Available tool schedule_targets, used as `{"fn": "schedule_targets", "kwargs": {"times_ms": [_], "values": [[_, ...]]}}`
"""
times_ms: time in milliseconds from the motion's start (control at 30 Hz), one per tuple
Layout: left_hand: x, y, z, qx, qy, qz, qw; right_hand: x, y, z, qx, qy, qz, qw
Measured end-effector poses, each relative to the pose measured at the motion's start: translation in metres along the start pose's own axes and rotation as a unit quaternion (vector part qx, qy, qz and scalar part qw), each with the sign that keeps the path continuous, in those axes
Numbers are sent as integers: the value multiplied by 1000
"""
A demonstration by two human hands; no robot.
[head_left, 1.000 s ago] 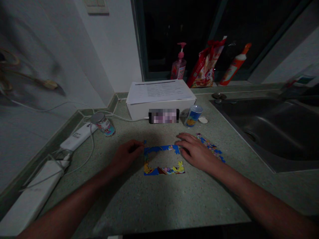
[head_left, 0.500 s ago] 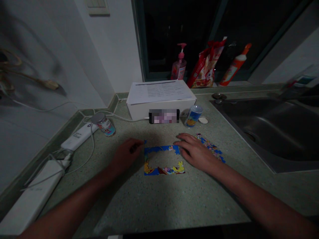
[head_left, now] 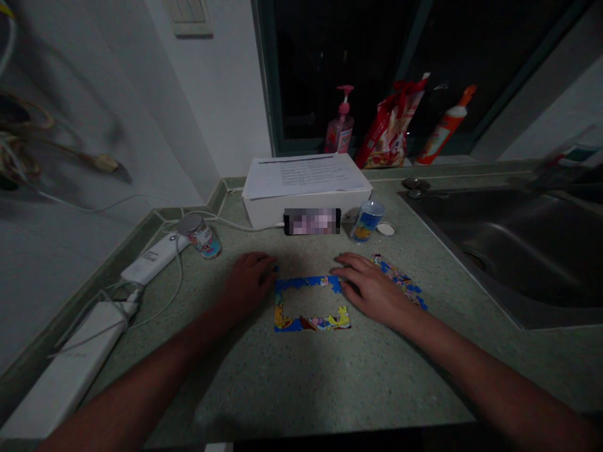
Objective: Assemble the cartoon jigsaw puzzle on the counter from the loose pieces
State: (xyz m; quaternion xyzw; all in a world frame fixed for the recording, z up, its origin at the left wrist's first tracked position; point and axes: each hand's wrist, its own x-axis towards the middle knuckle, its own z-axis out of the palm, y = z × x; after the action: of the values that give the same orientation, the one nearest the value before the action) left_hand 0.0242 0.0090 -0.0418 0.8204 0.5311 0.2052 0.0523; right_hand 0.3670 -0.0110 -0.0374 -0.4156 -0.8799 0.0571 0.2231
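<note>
Bare left hand (head_left: pixel 247 287), bare right hand (head_left: pixel 374 294)

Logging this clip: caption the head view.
Left hand and right hand rest at a blue cardboard jigsaw border on a speckled green countertop.

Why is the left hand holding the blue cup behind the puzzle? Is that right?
Not quite. The head view shows that the left hand isn't holding the blue cup. It rests on the counter at the corner of the puzzle frame. The cup stands behind the puzzle, by the white box.
</note>
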Motion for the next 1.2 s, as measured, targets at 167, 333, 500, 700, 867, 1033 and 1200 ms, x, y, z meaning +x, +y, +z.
{"fn": "schedule_targets", "kwargs": {"times_ms": [167, 333, 500, 700, 867, 1033, 1200], "values": [[6, 1, 2, 4, -18, -9, 1000, 1, -2, -4, -3, 13, 0, 1000], [6, -3, -2, -9, -20, -13, 1000, 0, 0, -8, -7, 25, 1, 1000], [5, -5, -3, -31, -16, -9, 999, -1, 1, -8, -6, 21, 10, 1000], [8, -4, -7, -54, -20, -27, 998, -1, -1, -9, -9, 21, 10, 1000], [8, -3, -6, -69, -21, -58, 996, 0, -2, -9, -4, 24, 5, 1000], [6, 3, -9, -102, -18, -137, 985, 1, -6, -11, 2, 53, -1, 999], [0, 20, -20, -211, 14, -149, 966, 3, -19, -14, 26, 102, -5, 994]]}}
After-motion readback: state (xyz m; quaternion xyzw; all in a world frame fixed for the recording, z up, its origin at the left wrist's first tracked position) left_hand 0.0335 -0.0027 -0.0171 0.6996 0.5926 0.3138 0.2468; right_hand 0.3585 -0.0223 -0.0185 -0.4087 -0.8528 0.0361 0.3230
